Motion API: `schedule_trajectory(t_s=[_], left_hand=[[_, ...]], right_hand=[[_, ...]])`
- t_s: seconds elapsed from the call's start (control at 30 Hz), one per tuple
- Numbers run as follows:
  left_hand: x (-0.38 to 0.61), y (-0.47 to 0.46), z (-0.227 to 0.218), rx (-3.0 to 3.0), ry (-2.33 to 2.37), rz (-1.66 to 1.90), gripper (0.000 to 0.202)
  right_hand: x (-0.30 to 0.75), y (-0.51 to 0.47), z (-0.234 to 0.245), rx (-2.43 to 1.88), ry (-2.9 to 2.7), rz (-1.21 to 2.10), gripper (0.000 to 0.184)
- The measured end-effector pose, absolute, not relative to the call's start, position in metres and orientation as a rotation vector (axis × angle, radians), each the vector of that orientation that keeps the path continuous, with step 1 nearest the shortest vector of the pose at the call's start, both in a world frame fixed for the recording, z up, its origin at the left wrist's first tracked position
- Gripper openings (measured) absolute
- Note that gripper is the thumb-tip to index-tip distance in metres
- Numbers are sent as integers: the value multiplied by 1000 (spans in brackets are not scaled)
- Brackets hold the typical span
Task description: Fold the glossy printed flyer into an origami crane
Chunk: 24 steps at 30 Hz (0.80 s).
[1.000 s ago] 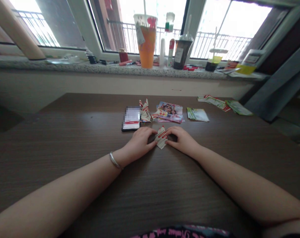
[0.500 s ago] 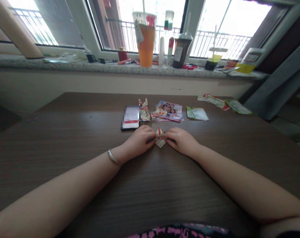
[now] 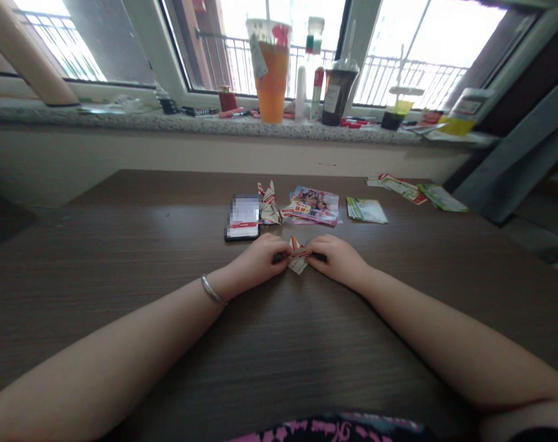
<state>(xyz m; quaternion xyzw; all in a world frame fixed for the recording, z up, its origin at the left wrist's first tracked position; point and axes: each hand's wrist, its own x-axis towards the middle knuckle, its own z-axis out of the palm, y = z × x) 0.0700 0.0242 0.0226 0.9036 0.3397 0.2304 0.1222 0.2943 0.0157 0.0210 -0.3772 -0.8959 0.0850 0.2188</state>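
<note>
A small piece of folded paper (image 3: pixel 298 261), pale with red stripes, is pinched between my two hands just over the table. My left hand (image 3: pixel 266 255) grips its left edge with thumb and fingers. On the opposite edge, the fingertips of my right hand (image 3: pixel 334 258) are closed. Its pointed tip rises between the hands, and a diamond-shaped part hangs toward me. Behind my left hand lie a phone (image 3: pixel 244 218) with a lit screen and a folded paper figure (image 3: pixel 270 209) with upright points.
Printed leaflets (image 3: pixel 316 205) lie beyond my hands, with a small stack of cards (image 3: pixel 366 210) to their right. More paper strips (image 3: pixel 401 187) are at the back right. On the windowsill (image 3: pixel 205 124) stand an orange drink cup (image 3: pixel 272 80), a dark drink cup (image 3: pixel 336 95) and several bottles.
The folded paper has shifted and tilted slightly between my fingers, its tip leaning a little left. My right hand has moved slightly left; both hands keep their grip.
</note>
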Motion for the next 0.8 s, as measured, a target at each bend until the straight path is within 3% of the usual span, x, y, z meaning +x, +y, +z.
schedule_trajectory(t_s=[0.33, 0.8], left_hand=[[56, 35, 21, 2748, 669, 620, 17], [64, 15, 39, 2984, 847, 397, 26]], right_hand=[[299, 12, 26, -958, -2584, 251, 20], [297, 6, 33, -995, -2646, 182, 21]])
